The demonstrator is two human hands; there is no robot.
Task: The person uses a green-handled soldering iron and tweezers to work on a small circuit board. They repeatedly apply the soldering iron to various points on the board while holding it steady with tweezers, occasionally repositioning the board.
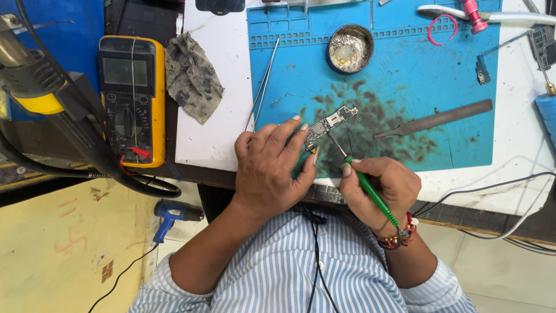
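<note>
Fingers (301, 128) of left hand (272, 171) pin flat circuit board (330, 124); right hand (379, 188) grips slim green iron (370, 194).

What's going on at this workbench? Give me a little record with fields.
Place: white bench with a blue work mat
Left hand: steadies a small circuit board on the mat
Right hand: holds a green-handled tool, tip at the board
Nearby: tweezers, round tin, flat metal tool, yellow multimeter, grey rag
</note>
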